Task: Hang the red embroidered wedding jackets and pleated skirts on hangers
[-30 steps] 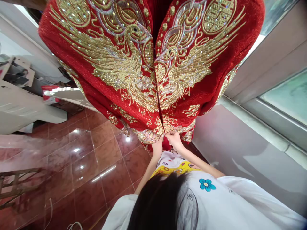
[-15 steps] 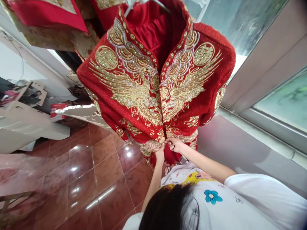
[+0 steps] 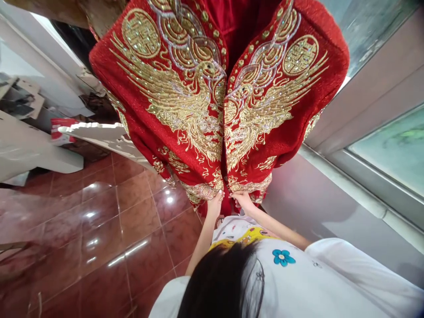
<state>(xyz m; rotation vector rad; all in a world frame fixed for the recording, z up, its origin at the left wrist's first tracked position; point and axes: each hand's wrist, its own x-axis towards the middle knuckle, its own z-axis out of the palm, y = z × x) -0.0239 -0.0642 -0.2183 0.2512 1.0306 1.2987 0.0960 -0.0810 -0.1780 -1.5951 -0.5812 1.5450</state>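
Here, jacket hem [image 3: 201,191] between fingers [image 3: 239,195]

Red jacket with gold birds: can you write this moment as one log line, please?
left hand: pinching red jacket near bottom front corner | right hand: pinching opposite corner | jacket front: parted at bottom

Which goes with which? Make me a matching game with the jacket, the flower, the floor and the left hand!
Column one:
1. Jacket
2. Flower
3. Floor
4. Left hand

Column two:
A. Touching something red, low down
B. Shiny and reddish brown
C. Mostly red, trimmed in gold
D. Blue, on the white shirt

Right pairs: 1-C, 2-D, 3-B, 4-A
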